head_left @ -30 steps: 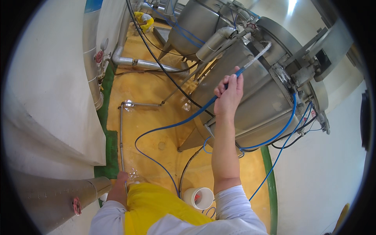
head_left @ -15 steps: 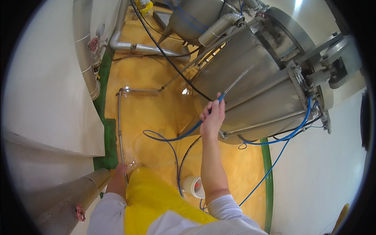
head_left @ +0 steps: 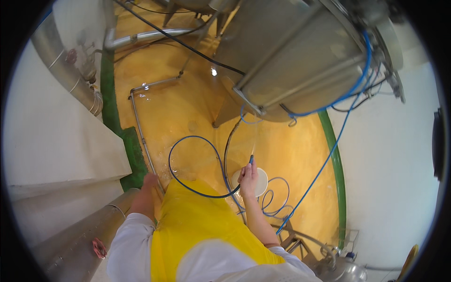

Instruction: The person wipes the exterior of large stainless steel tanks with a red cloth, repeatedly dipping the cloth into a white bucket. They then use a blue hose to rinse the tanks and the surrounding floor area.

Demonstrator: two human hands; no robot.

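My right hand (head_left: 249,179) is closed around the end of a blue hose (head_left: 181,138), and a thin stream of water (head_left: 254,136) shoots forward from it, toward the floor by the tank's lower edge. The hose loops out to the left and back over my yellow apron (head_left: 202,230). Just behind that hand stands a white bucket (head_left: 262,183), partly covered by it. My left hand (head_left: 150,180) hangs beside the apron, close to a thin metal floor pipe (head_left: 141,127); its fingers are too unclear to read.
A large steel tank (head_left: 291,66) on legs fills the upper right. Blue tubing (head_left: 336,141) runs down from it to coils near the bucket. A black hose (head_left: 188,44) crosses at upper left. Thick pipes (head_left: 80,239) line the left wall. The yellow floor (head_left: 188,113) looks wet.
My right hand has come down and nearer to me with the hose, and the water now points lower, away from the tank's side. The view has shifted, bringing more floor at right into sight.
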